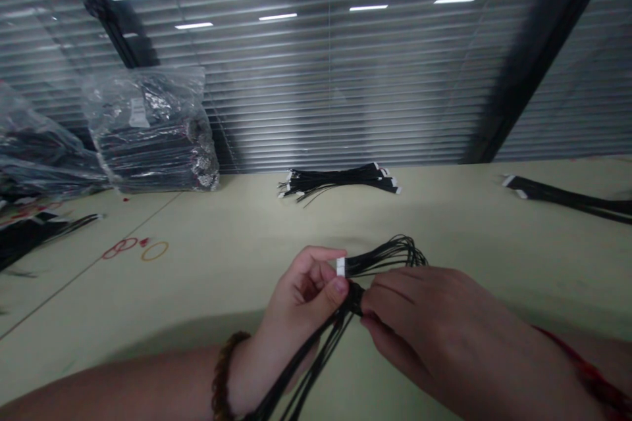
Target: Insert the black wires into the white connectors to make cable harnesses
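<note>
A bundle of thin black wires (385, 256) with a white connector (340, 267) at its end is folded into a loop just above the pale green table (232, 283). My left hand (301, 302) pinches the bundle beside the connector, thumb pressed on the fold. My right hand (434, 329) grips the same bundle from the right, fingers closed around the crossing point. The loose wire tails (306, 368) run down past my left wrist, which wears a dark beaded bracelet (222, 368).
A finished pile of black wire harnesses (340, 181) lies at the table's back centre. More harnesses lie at the right (567, 197) and left (34, 233) edges. Clear bags of wires (153, 131) stand at back left. Rubber bands (141, 248) lie left of my hands.
</note>
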The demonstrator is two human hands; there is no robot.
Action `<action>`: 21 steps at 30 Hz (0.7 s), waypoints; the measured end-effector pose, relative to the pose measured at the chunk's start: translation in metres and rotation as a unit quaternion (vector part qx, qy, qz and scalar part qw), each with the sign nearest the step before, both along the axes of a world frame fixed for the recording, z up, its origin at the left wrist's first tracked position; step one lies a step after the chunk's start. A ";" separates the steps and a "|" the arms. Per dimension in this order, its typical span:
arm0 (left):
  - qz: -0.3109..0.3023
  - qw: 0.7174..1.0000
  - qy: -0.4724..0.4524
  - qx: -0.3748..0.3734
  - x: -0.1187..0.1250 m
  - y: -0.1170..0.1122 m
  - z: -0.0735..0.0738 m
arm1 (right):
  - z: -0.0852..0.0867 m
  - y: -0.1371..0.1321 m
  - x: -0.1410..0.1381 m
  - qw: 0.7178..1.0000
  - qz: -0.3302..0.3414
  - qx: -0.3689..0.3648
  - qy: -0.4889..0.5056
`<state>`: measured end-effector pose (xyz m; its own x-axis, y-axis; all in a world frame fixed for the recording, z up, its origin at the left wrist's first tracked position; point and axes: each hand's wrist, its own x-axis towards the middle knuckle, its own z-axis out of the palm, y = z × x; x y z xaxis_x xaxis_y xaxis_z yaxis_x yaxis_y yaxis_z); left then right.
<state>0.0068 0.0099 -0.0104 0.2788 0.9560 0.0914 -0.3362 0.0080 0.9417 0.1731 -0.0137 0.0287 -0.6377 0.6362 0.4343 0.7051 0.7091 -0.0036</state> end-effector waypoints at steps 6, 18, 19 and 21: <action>-0.029 0.999 0.011 0.027 -0.003 0.004 -0.011 | 0.004 0.002 -0.002 0.993 -0.024 -0.103 0.047; -0.023 0.999 0.031 0.010 -0.001 0.003 -0.006 | 0.009 0.009 0.000 0.995 -0.062 -0.081 -0.021; -0.025 0.999 0.034 0.007 -0.002 0.004 -0.006 | 0.014 0.009 0.001 0.993 -0.063 -0.095 -0.027; -0.024 0.999 0.033 -0.006 -0.003 0.005 -0.006 | 0.027 0.011 0.011 0.993 -0.046 -0.106 -0.025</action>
